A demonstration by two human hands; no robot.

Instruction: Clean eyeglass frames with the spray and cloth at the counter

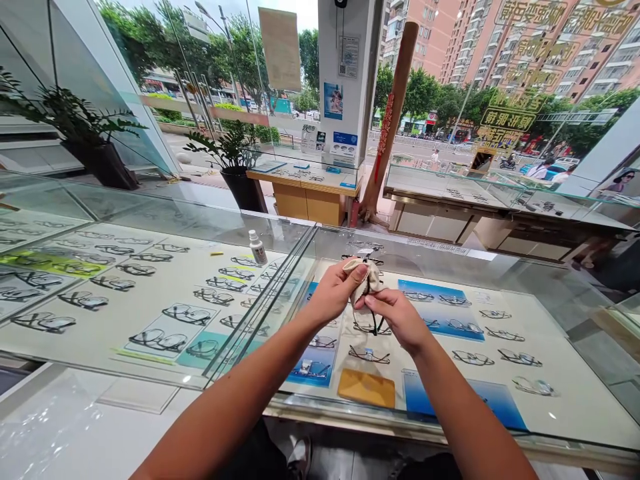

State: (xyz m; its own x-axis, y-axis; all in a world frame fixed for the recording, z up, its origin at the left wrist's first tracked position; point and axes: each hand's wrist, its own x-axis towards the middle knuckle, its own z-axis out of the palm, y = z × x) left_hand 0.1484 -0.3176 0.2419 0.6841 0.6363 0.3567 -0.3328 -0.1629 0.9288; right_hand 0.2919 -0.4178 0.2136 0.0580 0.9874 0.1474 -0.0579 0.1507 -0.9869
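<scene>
1. Closest to me, inside the glass worktop [500, 267] and near its front edge, an orange pad [367, 388] lies flat among blue display cards.
2. Just above it, both forearms reach out over the glass. The right hand [397, 317] pinches a pair of dark-framed spectacles [374, 323] between thumb and fingertips, and one thin temple arm hangs down below the grip.
3. The left hand [333, 293] is closed around a beige cloth [365, 277], pressing it against the upper part of the spectacles. The two hands almost touch, held in the air over the middle of the worktop. How much of the lenses the cloth covers, I cannot tell.
4. Under the glass, rows of display frames [187, 313] lie on pale trays to the left and right.
5. Further back on the left, a small white bottle [257, 247] stands upright on the glass.
6. Beyond that, a potted plant [235, 157] stands beside a wooden counter [307, 200], and a red pole [393, 113] leans by the window.
</scene>
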